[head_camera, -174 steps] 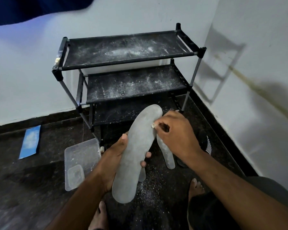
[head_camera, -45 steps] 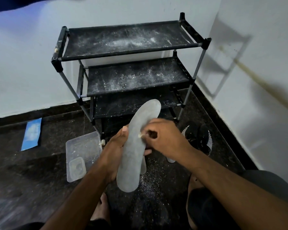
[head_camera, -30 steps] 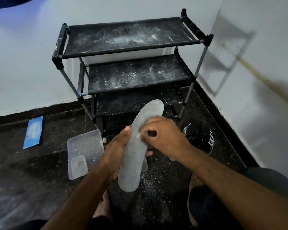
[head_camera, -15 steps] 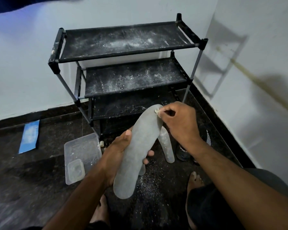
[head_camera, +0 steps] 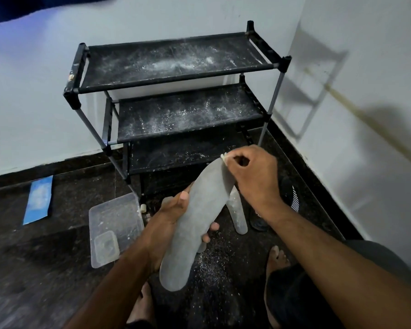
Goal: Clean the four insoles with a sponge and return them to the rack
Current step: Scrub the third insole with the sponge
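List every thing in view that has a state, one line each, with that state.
left hand: grips the held insole at mid-length
right hand: pinches the sponge
sponge: pressed at the held insole's far tip
held insole: lifted, tilted
second insole: lying on the floor
rack: shelves dusted white, no insoles
plastic lid: flat on the floor

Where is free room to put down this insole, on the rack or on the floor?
Both visible shelves of the rack, top and middle, hold only white powder. The floor between the blue packet and the plastic container is also bare. By the rack's foot it is crowded: another insole and a dark shoe lie there.
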